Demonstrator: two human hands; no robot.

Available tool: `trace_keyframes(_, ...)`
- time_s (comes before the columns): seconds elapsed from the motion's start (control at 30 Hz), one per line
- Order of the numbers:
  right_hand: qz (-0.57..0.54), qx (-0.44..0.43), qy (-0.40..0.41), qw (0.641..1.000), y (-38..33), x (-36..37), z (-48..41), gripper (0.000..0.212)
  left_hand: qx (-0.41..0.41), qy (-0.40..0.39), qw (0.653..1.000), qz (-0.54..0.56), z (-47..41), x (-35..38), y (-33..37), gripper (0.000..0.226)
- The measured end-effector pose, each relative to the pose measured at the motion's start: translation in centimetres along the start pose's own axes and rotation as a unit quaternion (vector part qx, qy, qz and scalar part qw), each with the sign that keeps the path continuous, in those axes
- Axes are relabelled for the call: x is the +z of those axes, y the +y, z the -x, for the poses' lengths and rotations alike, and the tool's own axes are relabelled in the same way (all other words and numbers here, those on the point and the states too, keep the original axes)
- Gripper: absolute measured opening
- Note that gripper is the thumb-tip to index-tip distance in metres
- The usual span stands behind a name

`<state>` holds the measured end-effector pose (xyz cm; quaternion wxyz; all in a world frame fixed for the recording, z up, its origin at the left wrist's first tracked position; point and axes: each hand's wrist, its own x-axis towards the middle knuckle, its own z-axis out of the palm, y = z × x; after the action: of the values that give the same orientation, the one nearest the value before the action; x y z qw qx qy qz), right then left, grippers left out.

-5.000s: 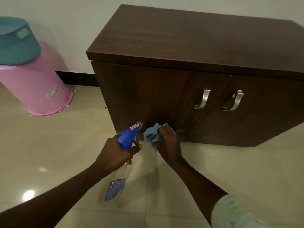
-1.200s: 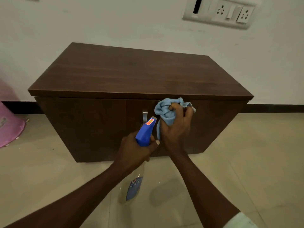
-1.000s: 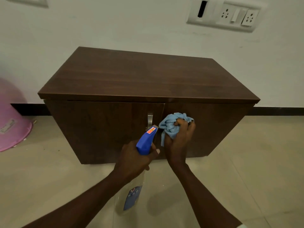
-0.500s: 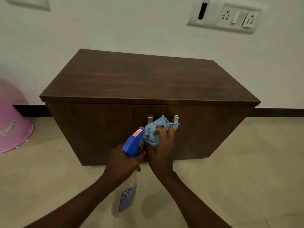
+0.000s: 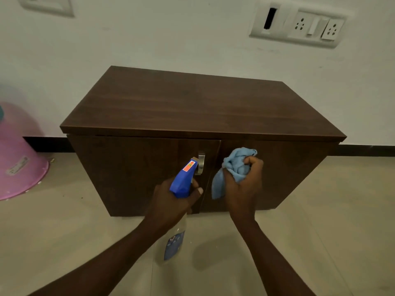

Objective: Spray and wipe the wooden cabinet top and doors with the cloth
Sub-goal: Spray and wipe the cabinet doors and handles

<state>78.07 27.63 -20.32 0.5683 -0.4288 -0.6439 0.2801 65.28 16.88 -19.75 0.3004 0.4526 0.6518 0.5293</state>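
Observation:
A dark wooden cabinet point(image 5: 192, 103) with two doors stands against the wall. My left hand point(image 5: 171, 201) grips a clear spray bottle point(image 5: 183, 178) with a blue trigger head, its nozzle toward the doors beside a metal handle point(image 5: 201, 162). My right hand point(image 5: 243, 186) holds a bunched light blue cloth point(image 5: 233, 165) in front of the upper part of the right door point(image 5: 288, 174). The right door's handle is hidden behind the cloth and hand.
An upturned pink plastic tub point(image 5: 19, 159) sits on the tiled floor point(image 5: 64, 231) left of the cabinet. A white switch and socket panel point(image 5: 299, 24) is on the wall above. A black skirting strip point(image 5: 363, 150) runs along the wall's base.
My right hand with the cloth has moved right, from the door handles onto the right door. The left handle now shows. The left hand with the bottle stays roughly in place.

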Motion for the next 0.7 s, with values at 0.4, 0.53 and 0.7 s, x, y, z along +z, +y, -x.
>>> trace_keyframes(0.4,-0.048,0.003,0.036,0.998,-10.2,-2.0,-4.6,0.047,-0.011,0.029,0.998,0.056,-0.5,-4.0,7.3,0.016)
trace_keyframes(0.53,-0.055,0.066,0.004,0.996,-15.6,-1.6,-7.4,0.047,-0.028,0.061,0.997,0.038,-0.3,-7.6,12.1,0.013)
trace_keyframes(0.7,-0.057,0.106,-0.026,0.992,-23.6,-0.6,-11.2,0.045,-0.051,0.145,0.986,0.065,-1.1,-12.7,20.7,0.014)
